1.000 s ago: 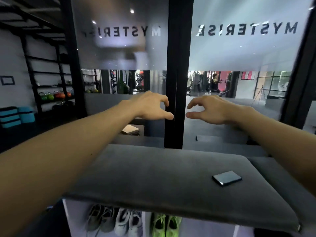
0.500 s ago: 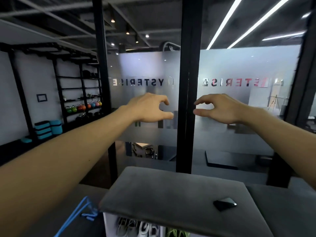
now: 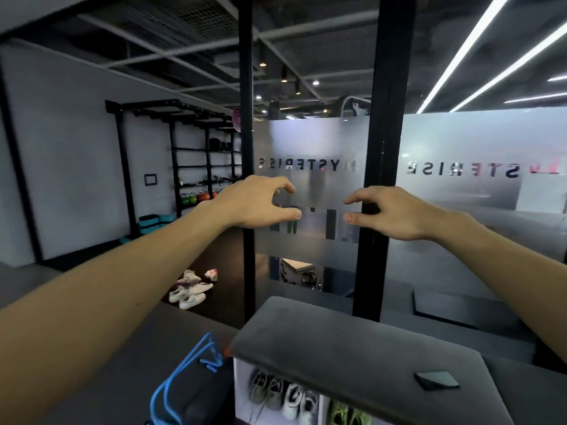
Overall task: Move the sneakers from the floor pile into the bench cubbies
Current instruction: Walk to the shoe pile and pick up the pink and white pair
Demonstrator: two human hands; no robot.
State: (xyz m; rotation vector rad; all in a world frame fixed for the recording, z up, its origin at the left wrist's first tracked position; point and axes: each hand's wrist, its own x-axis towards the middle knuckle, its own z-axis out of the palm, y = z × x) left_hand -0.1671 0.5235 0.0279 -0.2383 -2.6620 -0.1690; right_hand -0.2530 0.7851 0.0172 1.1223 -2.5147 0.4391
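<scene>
While both hands' grip hangs loose, white sneakers [image 3: 190, 288] piled on floor, grey pair [image 3: 266, 389] in cubby

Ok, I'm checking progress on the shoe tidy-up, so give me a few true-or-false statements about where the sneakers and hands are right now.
1. Both hands hold sneakers. False: the left hand and right hand are raised with curled fingers, holding nothing.
2. White sneakers lie in a pile on the floor. True.
3. The bench cubbies are all bare. False: grey sneakers, white ones and green ones sit inside.
4. A dark phone lies on the bench cushion. True.
</scene>
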